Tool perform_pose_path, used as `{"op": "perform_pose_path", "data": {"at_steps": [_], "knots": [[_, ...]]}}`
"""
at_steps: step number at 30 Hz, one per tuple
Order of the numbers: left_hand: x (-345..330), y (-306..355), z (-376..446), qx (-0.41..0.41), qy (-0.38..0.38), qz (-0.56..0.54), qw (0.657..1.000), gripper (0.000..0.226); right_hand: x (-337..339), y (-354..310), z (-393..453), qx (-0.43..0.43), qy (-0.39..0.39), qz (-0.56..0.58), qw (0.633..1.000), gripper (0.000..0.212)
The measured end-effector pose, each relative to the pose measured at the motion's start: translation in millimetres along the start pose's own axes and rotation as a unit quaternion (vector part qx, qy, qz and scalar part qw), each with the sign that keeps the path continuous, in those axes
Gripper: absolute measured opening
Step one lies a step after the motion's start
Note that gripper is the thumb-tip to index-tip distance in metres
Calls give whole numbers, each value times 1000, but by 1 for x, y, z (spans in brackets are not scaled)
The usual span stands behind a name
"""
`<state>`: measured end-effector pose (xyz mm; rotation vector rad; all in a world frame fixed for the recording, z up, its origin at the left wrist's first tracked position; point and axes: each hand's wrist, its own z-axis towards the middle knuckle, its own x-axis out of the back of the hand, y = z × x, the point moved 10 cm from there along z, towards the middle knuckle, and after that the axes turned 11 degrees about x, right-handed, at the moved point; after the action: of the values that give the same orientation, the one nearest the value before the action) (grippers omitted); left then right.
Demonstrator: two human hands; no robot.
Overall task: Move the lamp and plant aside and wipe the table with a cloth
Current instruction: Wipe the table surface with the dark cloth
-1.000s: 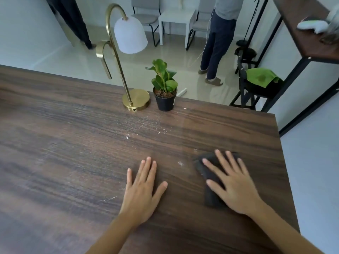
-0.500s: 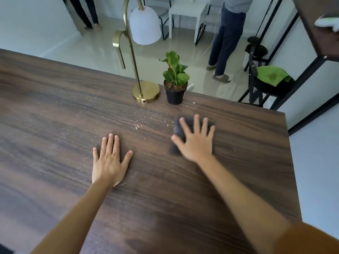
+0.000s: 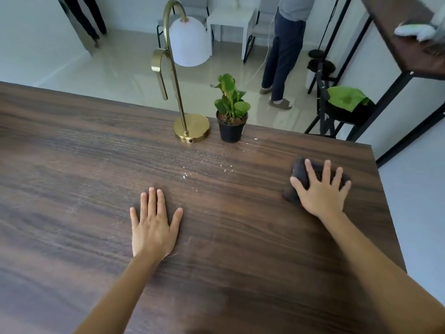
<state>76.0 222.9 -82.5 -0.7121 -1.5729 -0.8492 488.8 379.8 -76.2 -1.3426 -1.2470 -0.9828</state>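
The dark grey bunched wiping cloth (image 3: 299, 179) lies on the dark wood-grain bench (image 3: 72, 165) near its right edge, pinned flat under the right hand (image 3: 321, 191), whose fingers (image 3: 309, 171) are spread apart and pressing down rather than gripping. The left hand (image 3: 154, 227) rests palm-down at mid-bench, fingers apart, holding nothing. The brass arched lamp with a white dome shade (image 3: 186, 88) and the small leafy plant in a black plastic pot (image 3: 231, 116) stand just beside each other at the far edge, apart from both hands. Scattered pale crumbs (image 3: 209, 162) lie between them and the hands, running close up to the lamp base and pot. Risk: a wipe carried far enough to clear those crumbs could strike the light pot or the tall, top-heavy lamp and tip either off the far edge onto the floor. A stroke to the right could sweep debris, or the cloth, over the near right edge. A bystander in dark trousers (image 3: 281, 59) stands beyond the far edge, well apart.
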Motion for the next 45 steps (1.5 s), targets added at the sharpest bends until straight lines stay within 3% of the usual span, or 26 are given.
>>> {"op": "perform_pose_path", "data": {"at_steps": [3,7,9,12,14,18,21,24,27,30,34,37,41,43,45], "knots": [[14,5,-3,-42,6,-70,997,75,-8,-86,35,-4,-34,16,999,79],[63,62,2,-168,53,-201,964,60,-37,-192,-46,185,-13,-4,983,69],[76,95,30,-177,20,-287,941,62,-42,-199,-110,243,8,9,970,65],[72,134,79,-144,-40,-363,920,82,-48,-162,-176,286,8,-1,958,64],[58,153,108,-110,-88,-412,900,102,-42,-117,-179,258,0,-21,966,65],[41,180,156,-95,-128,-481,862,130,-32,-44,-112,93,-27,-26,995,71],[36,191,171,-118,-132,-480,859,125,-16,-21,-39,-43,12,-26,999,75],[44,198,180,-129,-102,-468,869,117,-4,-40,30,-98,0,-2,995,72],[59,194,192,-127,-64,-449,882,114,-4,-96,59,-26,-3,-4,1000,68],[70,182,196,-119,-17,-416,902,116,-14,-155,23,122,8,-17,992,67],[74,178,194,-112,-4,-398,911,126,-16,-146,-42,281,1,-8,960,57],[71,189,189,-152,-25,-381,912,124,-1,-83,-19,214,24,-21,976,60],[59,180,141,-267,-13,-247,931,94,11,-7,58,-23,43,-23,999,70],[55,150,120,-300,13,-200,933,76,12,-13,99,-90,15,7,996,71],[48,104,116,-279,19,-167,946,61,6,-57,126,-65,-10,14,998,70]]}}
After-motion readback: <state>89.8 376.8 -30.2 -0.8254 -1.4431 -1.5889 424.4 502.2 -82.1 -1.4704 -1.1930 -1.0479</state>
